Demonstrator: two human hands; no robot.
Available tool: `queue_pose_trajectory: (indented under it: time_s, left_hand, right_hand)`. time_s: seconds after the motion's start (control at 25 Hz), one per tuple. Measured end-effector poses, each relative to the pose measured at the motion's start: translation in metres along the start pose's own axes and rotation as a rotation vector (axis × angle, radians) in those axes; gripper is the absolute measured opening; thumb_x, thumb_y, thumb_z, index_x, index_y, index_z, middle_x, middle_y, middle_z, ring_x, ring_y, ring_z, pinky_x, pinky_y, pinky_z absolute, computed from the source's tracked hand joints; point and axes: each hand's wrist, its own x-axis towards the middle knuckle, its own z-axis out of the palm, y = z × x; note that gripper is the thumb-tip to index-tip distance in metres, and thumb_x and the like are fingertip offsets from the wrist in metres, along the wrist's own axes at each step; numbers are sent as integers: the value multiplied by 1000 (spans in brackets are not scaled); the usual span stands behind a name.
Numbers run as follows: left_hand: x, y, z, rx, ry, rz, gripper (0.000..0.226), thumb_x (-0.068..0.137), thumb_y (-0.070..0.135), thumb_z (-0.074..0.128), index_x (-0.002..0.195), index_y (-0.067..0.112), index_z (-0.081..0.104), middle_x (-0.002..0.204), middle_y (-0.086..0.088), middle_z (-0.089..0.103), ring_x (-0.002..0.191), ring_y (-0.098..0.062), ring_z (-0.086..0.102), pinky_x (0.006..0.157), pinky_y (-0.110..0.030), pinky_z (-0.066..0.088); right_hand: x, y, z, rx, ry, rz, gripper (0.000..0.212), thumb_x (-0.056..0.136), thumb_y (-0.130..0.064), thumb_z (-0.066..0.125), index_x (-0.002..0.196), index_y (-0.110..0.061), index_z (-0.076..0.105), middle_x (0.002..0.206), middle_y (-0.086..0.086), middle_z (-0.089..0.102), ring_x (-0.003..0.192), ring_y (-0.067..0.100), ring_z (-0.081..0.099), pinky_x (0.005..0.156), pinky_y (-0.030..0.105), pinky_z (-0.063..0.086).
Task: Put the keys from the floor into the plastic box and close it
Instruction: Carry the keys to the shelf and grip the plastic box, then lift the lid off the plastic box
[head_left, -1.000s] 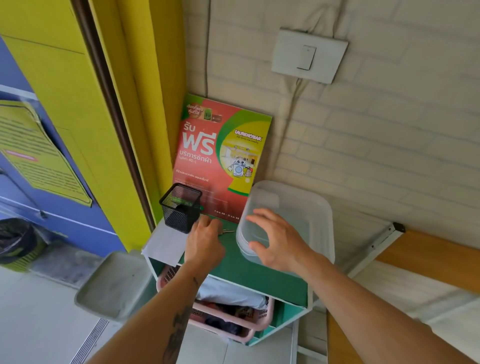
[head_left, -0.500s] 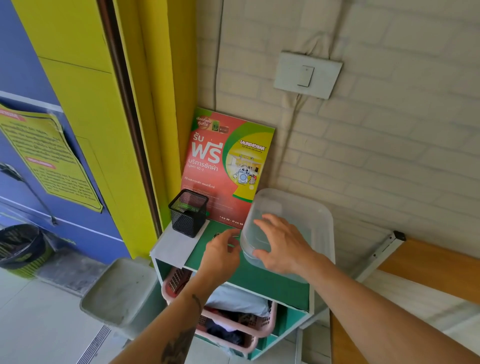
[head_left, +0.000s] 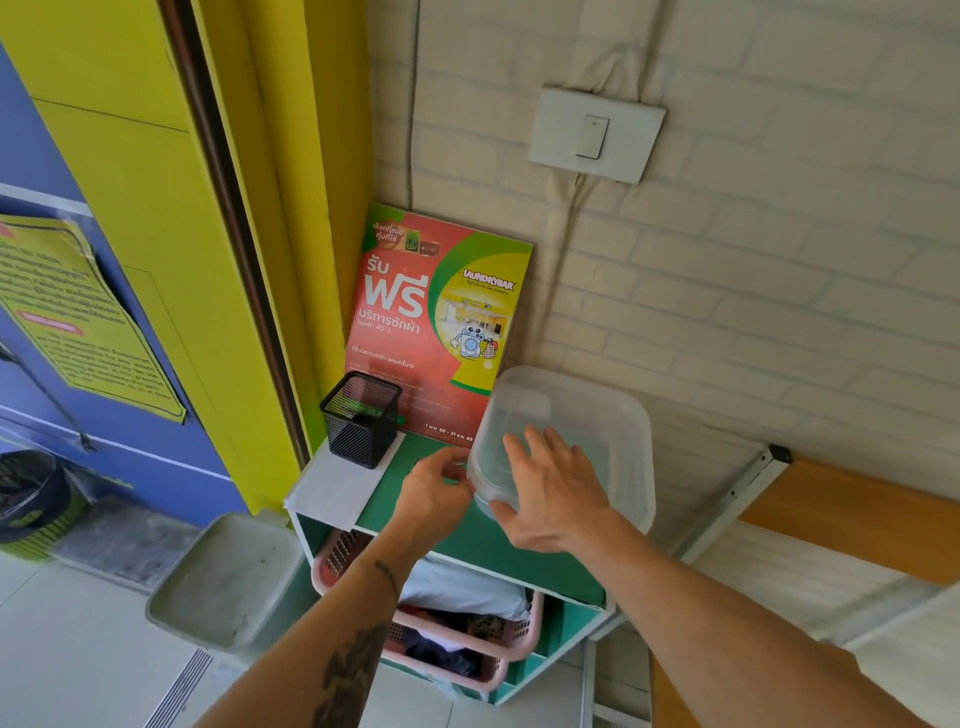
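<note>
A clear plastic box with its lid on stands on the green top of a small shelf unit. My right hand lies on the lid with fingers spread, its thumb hooked round the box's near corner. Curled fingertips of my left hand pinch together right at the box's left edge. I cannot tell whether they hold anything. No keys are clearly visible.
A black mesh pen holder stands left of the box, with a red-green poster leaning on the brick wall behind. Pink baskets fill the shelf below. A grey tray sits lower left, a wooden tabletop to the right.
My left hand moved right from beside the pen holder to the box's left edge. My right hand stayed on the lid. The camera view shifted slightly.
</note>
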Motion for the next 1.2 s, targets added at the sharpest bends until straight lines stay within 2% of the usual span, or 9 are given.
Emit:
queue_pose_trajectory:
  time_s: [0.08,0.2,0.36,0.52,0.72,0.84,1.0,1.08,1.2]
  left_hand:
    - [2,1,-1,-10,-21,-10,28,79,12,65,104,26,67,93,0,72,65,-16,63,55,-27,51]
    - [2,2,-1,-22,-35,-13,30,78,6,61,101,25,66,92,-1,72,71,-23,68,58,-30,55]
    - [2,4,-1,-36,-32,-22,28,78,5,62,97,26,65,89,-2,73,62,-18,63,60,-36,58]
    - [2,8,-2,-29,-34,-49,24,78,7,65,89,28,63,88,-3,72,65,-20,64,61,-35,59]
    - [3,8,-3,-18,-38,-52,24,78,11,69,90,30,62,90,1,71,74,-22,69,65,-40,63]
    - [2,9,-2,-28,-40,-60,25,79,8,68,94,27,63,89,1,71,74,-24,69,66,-41,63]
    - [1,7,-3,-24,-51,-43,27,80,8,65,98,27,63,89,1,72,71,-21,68,66,-40,60]
    - [0,4,-4,-17,-42,-28,29,81,8,62,101,28,64,92,2,73,75,-22,70,66,-41,60]
    - [0,10,-6,19,47,20,34,85,4,48,105,26,64,102,1,71,86,-22,69,66,-36,58]
  right_hand:
    - [2,-2,-5,-46,26,-38,77,79,-55,54,139,-10,37,136,18,46,125,39,44,93,50,47]
    - [4,-2,-10,-112,39,-94,72,78,-56,54,130,-7,44,119,18,55,105,35,54,77,42,47]
    - [8,0,-12,-182,52,-145,80,79,-56,51,137,-2,42,116,21,59,99,36,58,75,41,48]
    - [9,3,-20,-214,46,-187,80,82,-55,48,139,1,41,113,21,62,96,36,61,74,40,49]
    - [10,13,-40,-165,91,-242,53,84,-55,46,109,-8,54,101,13,65,87,33,63,68,38,45]
    - [8,13,-36,-135,91,-208,54,83,-57,47,111,-11,53,105,12,63,93,32,62,73,40,49]
    - [1,9,-20,-88,59,-131,71,84,-54,50,139,-10,40,130,15,52,116,35,52,87,46,49]
    - [-3,11,-14,-19,76,-113,77,85,-54,51,147,-13,32,143,14,43,128,34,43,97,48,46]
    - [-11,30,-14,165,190,-32,76,87,-56,47,151,-18,29,155,10,33,139,29,33,110,46,36]
